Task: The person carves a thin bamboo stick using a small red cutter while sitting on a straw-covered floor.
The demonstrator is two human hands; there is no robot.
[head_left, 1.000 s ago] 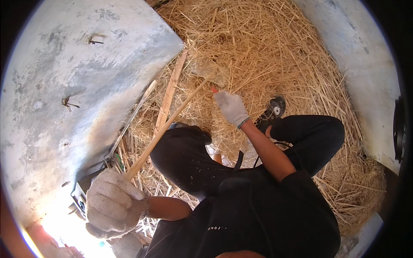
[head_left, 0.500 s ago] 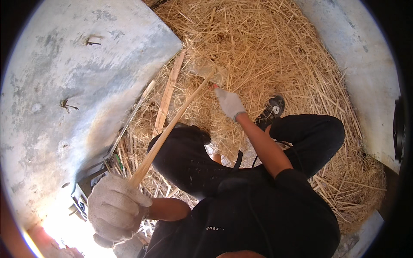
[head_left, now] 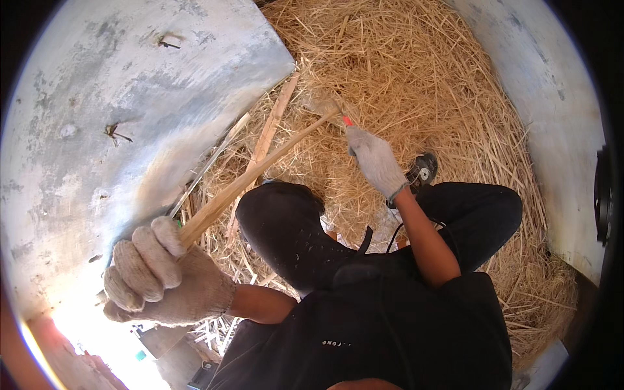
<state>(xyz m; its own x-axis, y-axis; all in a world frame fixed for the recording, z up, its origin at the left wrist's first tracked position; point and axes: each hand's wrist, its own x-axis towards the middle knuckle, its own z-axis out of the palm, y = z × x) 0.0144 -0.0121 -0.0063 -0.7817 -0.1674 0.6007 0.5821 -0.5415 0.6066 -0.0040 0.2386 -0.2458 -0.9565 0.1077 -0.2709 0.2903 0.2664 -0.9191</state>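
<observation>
My left hand point(head_left: 170, 276), in a pale knitted work glove, is closed round the thick end of a long, bare wooden stick point(head_left: 250, 174). From there the stick slants up and to the right, narrowing toward its far tip. My right hand point(head_left: 378, 161), gloved alike, grips a small red-handled tool point(head_left: 348, 121). The tool lies close to the stick's far tip; a thin part stretches beyond its handle, too fine to make out. Both hands are in front of my bent legs, the left one nearer to me.
Straw and shavings point(head_left: 416, 71) cover the floor ahead and to the right. A flat wooden board point(head_left: 276, 120) lies beside the left whitewashed wall point(head_left: 149, 97), which has bits of metal sticking out. Another pale wall point(head_left: 552, 117) stands on the right. My shoe point(head_left: 424, 169) rests among the straw.
My left hand has risen with the stick's thick end and turned, showing its curled fingers. My right hand and the red handle sit further right; the whole view has shifted slightly too.
</observation>
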